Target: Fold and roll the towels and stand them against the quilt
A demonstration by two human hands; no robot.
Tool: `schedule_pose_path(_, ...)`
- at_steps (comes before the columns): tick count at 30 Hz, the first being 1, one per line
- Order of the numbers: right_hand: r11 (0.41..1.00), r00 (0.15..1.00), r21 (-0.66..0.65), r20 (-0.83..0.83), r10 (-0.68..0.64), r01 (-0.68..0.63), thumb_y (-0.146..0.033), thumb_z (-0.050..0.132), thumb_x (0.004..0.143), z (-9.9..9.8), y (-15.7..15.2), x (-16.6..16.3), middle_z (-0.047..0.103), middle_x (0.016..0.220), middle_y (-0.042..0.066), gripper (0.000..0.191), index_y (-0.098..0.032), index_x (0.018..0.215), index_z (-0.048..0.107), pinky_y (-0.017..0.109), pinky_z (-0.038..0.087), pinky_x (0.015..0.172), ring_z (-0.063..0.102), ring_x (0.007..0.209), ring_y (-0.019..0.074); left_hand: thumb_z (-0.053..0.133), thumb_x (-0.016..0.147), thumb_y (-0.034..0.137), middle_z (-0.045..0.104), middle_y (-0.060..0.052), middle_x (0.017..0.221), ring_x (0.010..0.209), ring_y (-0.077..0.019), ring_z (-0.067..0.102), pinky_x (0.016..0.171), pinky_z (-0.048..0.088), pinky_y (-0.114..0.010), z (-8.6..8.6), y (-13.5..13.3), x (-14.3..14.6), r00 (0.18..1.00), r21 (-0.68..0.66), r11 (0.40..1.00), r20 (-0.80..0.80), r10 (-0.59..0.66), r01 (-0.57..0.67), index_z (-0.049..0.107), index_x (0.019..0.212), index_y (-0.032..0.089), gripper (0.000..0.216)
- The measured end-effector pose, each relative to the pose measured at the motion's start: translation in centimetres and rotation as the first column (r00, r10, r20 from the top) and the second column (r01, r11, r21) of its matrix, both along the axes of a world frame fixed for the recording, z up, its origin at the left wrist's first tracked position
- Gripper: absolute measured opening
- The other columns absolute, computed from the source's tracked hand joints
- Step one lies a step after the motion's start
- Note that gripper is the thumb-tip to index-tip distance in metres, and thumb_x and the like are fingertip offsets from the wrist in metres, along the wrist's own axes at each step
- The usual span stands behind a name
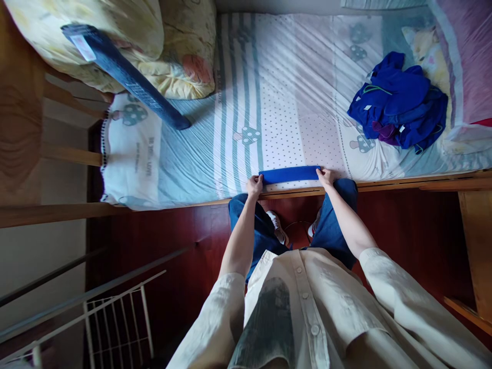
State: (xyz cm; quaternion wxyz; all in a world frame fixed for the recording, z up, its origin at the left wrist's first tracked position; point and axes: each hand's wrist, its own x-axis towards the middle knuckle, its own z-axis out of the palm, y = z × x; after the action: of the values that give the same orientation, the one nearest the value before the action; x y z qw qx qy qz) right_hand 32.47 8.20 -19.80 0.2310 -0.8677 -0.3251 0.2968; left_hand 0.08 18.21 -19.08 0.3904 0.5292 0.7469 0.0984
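A bright blue cloth (290, 175), folded into a long narrow strip, lies flat along the near edge of the bed. My left hand (254, 185) pinches its left end and my right hand (325, 177) grips its right end, fingers closed on both. What garment the strip is, I cannot tell. To the right lies a crumpled heap of blue clothes (400, 102) with green trim, some white tags and a bit of purple. Up on the left, a long dark blue folded denim piece (130, 77) with a pale label slants from the bedding down onto the sheet.
The bed sheet (284, 102) has stripes, dots and mushroom prints. Yellowish bedding (188, 56) is heaped at the upper left; a pink-and-clear bag (467, 66) stands at the right. A wooden bed rail (73, 154) is at the left, a white metal rack (119, 318) below it.
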Motion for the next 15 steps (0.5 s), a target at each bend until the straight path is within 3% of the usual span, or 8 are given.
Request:
schedule_pose_path(10,0.999,1.0,-0.032,0.0,-0.013,0.013,-0.043,0.062,0.093,0.2,0.4,0.0,0.078,0.088,0.013,0.032,-0.016,0.082,0.075,0.035,0.054,0.086,0.073,0.092,0.0286,0.059,0.095,0.043,0.077,-0.012,0.098,0.104,-0.0268,0.072,0.095,0.053,-0.034,-0.1,-0.2,-0.1,1.0,0.031,1.0,0.003,0.002,-0.002,0.071,0.105,0.015,0.032)
schedule_pose_path(15,0.994,0.997,-0.08,-0.014,-0.078,0.077,-0.042,0.056,0.097,1.1,0.4,0.0,0.078,0.097,0.018,0.035,-0.015,0.084,0.074,0.038,0.053,0.093,0.073,0.102,0.0313,0.045,0.1,0.034,0.076,-0.015,0.107,0.108,-0.0271,0.071,0.099,0.051,-0.04,0.3,-0.9,0.0,1.0,0.092,0.996,-0.008,-0.021,0.021,0.063,0.118,0.016,0.031)
